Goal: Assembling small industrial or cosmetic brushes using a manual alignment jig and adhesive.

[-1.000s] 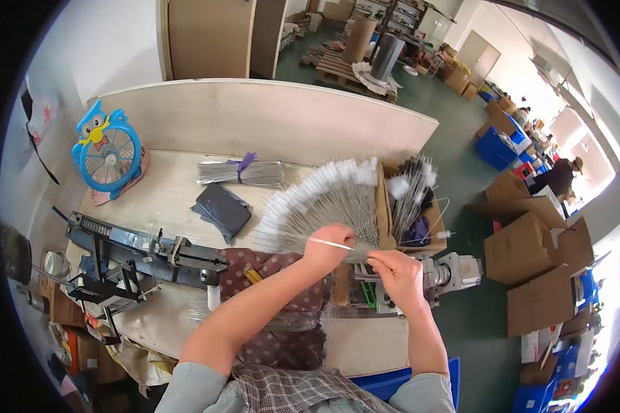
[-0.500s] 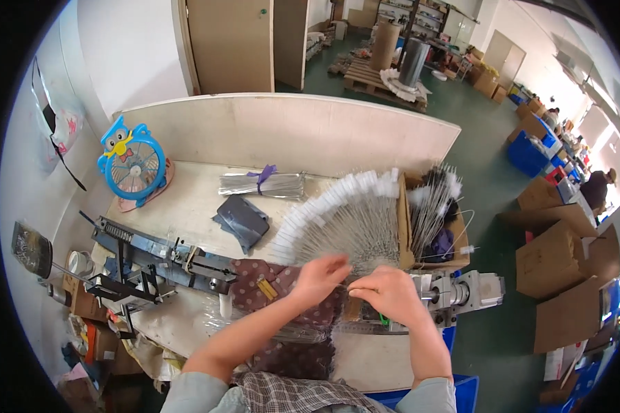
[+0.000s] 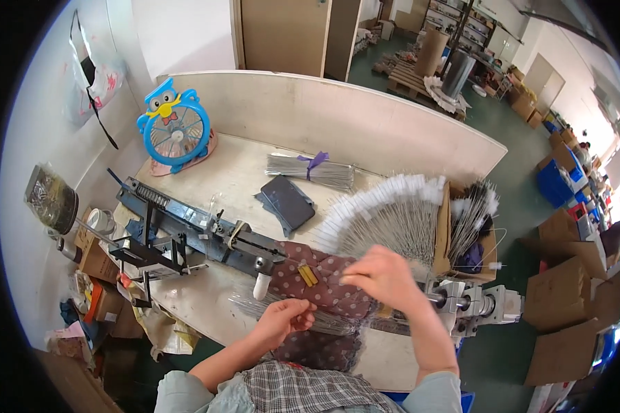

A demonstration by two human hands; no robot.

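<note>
A fan of thin metal wires with white tips is spread out on the worktop, just behind the dotted maroon cloth that lies at the near middle of the bench. The right hand hovers over the near edge of that fan, at the cloth's right end, its fingers pinched together on what looks like a single fine wire; the wire itself is too thin to make out clearly. The left hand rests at the front edge of the cloth, fingers curled closed on a flat bundle of wires in clear wrap that runs along the cloth's near side. Two small yellow pieces lie on the cloth between the hands.

Left of the cloth, a long dark metal jig stretches across the worktop. Right of the cloth sits a grey metal machine part, and behind it an open cardboard box holds more white-tipped wires. Beyond the cloth lie a dark flat pouch, a tied wire bundle with a purple band and, far left, a blue owl-shaped fan.
</note>
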